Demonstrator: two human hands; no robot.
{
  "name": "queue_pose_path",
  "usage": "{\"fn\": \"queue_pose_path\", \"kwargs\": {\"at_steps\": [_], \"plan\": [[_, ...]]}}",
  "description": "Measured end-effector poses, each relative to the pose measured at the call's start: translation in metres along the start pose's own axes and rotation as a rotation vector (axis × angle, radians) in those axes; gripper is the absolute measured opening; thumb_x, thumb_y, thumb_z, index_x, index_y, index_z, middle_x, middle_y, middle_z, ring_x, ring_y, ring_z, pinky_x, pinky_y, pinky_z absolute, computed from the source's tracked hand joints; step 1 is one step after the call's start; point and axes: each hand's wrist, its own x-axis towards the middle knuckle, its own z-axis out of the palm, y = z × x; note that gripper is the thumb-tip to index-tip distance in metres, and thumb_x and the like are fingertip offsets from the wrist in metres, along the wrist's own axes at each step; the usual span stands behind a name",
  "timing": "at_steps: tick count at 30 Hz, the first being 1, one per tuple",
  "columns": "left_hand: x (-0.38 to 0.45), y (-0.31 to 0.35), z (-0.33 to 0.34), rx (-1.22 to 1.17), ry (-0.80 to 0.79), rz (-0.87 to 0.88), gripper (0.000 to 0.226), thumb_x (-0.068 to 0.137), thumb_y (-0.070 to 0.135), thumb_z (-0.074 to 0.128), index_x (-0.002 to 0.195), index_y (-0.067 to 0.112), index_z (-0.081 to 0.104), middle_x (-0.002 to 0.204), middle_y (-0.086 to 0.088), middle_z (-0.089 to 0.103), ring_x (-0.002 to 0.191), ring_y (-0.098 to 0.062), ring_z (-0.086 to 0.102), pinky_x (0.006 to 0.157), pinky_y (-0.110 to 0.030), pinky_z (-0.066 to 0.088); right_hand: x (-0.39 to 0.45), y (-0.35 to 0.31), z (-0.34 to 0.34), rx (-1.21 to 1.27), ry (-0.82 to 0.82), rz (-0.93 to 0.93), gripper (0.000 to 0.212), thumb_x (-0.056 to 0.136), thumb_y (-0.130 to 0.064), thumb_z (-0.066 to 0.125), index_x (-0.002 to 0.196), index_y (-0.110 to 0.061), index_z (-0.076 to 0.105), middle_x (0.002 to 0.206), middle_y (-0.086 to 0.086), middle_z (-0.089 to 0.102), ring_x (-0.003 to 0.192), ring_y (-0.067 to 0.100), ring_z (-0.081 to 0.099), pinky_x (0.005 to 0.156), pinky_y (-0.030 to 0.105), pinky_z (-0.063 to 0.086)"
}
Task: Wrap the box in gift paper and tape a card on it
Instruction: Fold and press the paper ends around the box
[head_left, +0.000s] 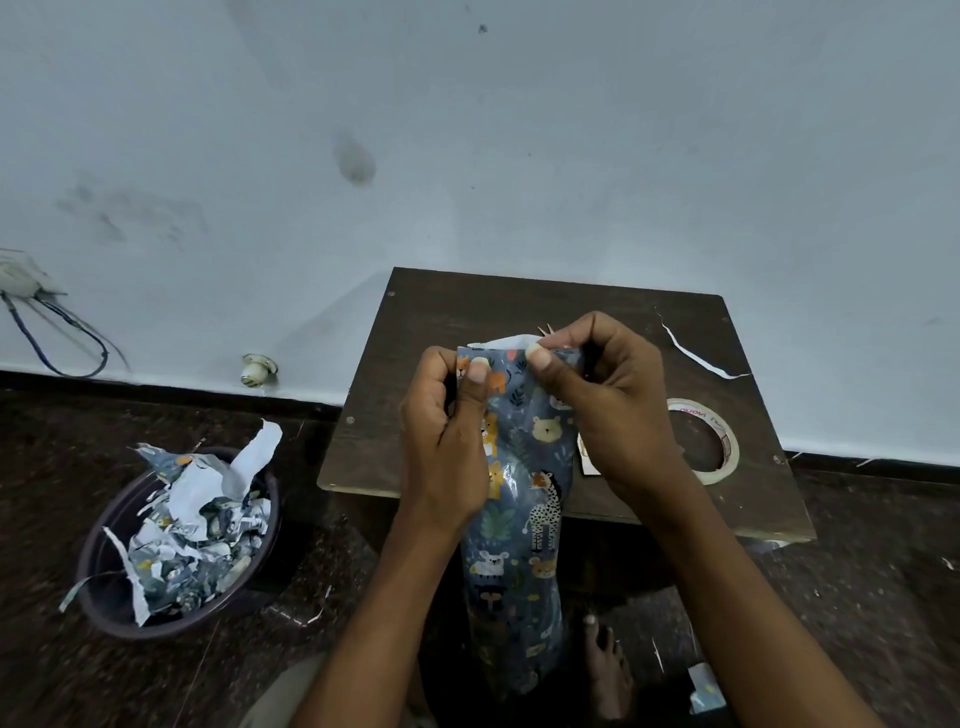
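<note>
A long box wrapped in blue gift paper (524, 499) with cartoon animals stands on end between my hands, reaching from my lap up over the small dark wooden table (457, 312). My left hand (447, 441) grips its upper left side, thumb on the paper. My right hand (608, 400) pinches the paper's top edge, where a white underside flap (506, 343) sticks up. A roll of clear tape (719, 441) lies on the table just right of my right hand. A small pale card (587, 462) peeks out beside my right wrist, mostly hidden.
A thin white paper strip (696, 353) lies at the table's back right. A dark bowl (119, 613) full of torn paper scraps sits on the floor at left. A bare foot (608, 670) and a paper scrap (704, 686) are on the floor below. A wall stands close behind the table.
</note>
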Motion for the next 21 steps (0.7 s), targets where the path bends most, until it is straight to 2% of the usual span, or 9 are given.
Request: {"fn": "queue_pose_path", "kwargs": {"at_steps": [2, 4, 7, 10, 12, 14, 17, 21], "plan": [[0.001, -0.001, 0.000, -0.003, 0.023, 0.001, 0.023, 0.101, 0.034, 0.051, 0.087, 0.016, 0.058, 0.078, 0.011, 0.065, 0.074, -0.011, 0.057, 0.066, -0.037, 0.050, -0.001, -0.002, 0.000, 0.067, 0.016, 0.030, 0.018, 0.085, -0.006, 0.078, 0.095, -0.009, 0.063, 0.084, 0.007, 0.069, 0.075, 0.013, 0.064, 0.065, 0.024, 0.054], [0.003, -0.003, -0.001, 0.009, 0.066, 0.003, 0.021, 0.101, 0.036, 0.052, 0.086, 0.023, 0.059, 0.079, 0.012, 0.065, 0.075, -0.012, 0.057, 0.067, -0.043, 0.049, -0.001, -0.004, -0.003, 0.081, 0.019, 0.083, 0.036, 0.078, -0.016, 0.082, 0.106, -0.007, 0.062, 0.091, 0.018, 0.069, 0.081, 0.017, 0.066, 0.068, 0.027, 0.057], [0.007, -0.006, -0.004, 0.036, 0.128, 0.010, 0.021, 0.101, 0.038, 0.052, 0.084, 0.026, 0.058, 0.080, 0.013, 0.066, 0.074, -0.015, 0.055, 0.067, -0.049, 0.050, -0.002, -0.003, -0.008, -0.067, 0.012, 0.118, 0.053, 0.072, -0.027, 0.091, 0.113, -0.010, 0.063, 0.097, 0.008, 0.072, 0.085, 0.016, 0.067, 0.074, 0.033, 0.059], [0.008, -0.007, -0.005, 0.061, 0.136, 0.017, 0.022, 0.101, 0.041, 0.051, 0.085, 0.026, 0.057, 0.081, 0.012, 0.066, 0.074, -0.015, 0.056, 0.068, -0.052, 0.051, -0.004, -0.002, -0.009, -0.160, 0.032, 0.126, 0.043, 0.071, -0.032, 0.088, 0.103, -0.013, 0.065, 0.093, 0.007, 0.072, 0.081, 0.018, 0.068, 0.072, 0.037, 0.060], [0.007, -0.007, -0.004, 0.070, 0.117, 0.018, 0.022, 0.101, 0.043, 0.050, 0.085, 0.028, 0.057, 0.082, 0.011, 0.067, 0.075, -0.016, 0.057, 0.069, -0.053, 0.052, -0.005, -0.002, -0.007, -0.106, -0.021, 0.114, 0.022, 0.082, -0.020, 0.085, 0.093, -0.011, 0.068, 0.088, 0.006, 0.076, 0.079, 0.019, 0.072, 0.069, 0.036, 0.059], [0.005, -0.006, -0.003, 0.080, 0.094, 0.017, 0.024, 0.102, 0.042, 0.049, 0.086, 0.025, 0.055, 0.080, 0.014, 0.066, 0.073, -0.011, 0.056, 0.067, -0.048, 0.051, -0.007, -0.003, -0.004, -0.023, -0.082, 0.101, 0.003, 0.089, -0.007, 0.076, 0.089, -0.008, 0.072, 0.086, 0.006, 0.078, 0.078, 0.018, 0.074, 0.069, 0.032, 0.059], [0.005, -0.005, -0.003, 0.050, 0.073, 0.011, 0.027, 0.103, 0.038, 0.048, 0.088, 0.017, 0.054, 0.078, 0.014, 0.061, 0.074, -0.008, 0.054, 0.066, -0.046, 0.050, -0.009, -0.005, 0.000, 0.082, -0.101, 0.109, 0.011, 0.090, 0.000, 0.070, 0.083, -0.007, 0.073, 0.080, 0.005, 0.077, 0.072, 0.014, 0.071, 0.066, 0.026, 0.057], [0.006, -0.005, -0.004, 0.023, 0.073, 0.015, 0.034, 0.101, 0.043, 0.050, 0.095, 0.010, 0.056, 0.086, -0.013, 0.063, 0.080, -0.020, 0.056, 0.071, -0.058, 0.052, -0.009, -0.007, 0.004, 0.173, -0.117, 0.152, 0.016, 0.090, 0.002, 0.068, 0.079, -0.008, 0.073, 0.076, 0.004, 0.076, 0.067, 0.012, 0.069, 0.063, 0.023, 0.056]]}}
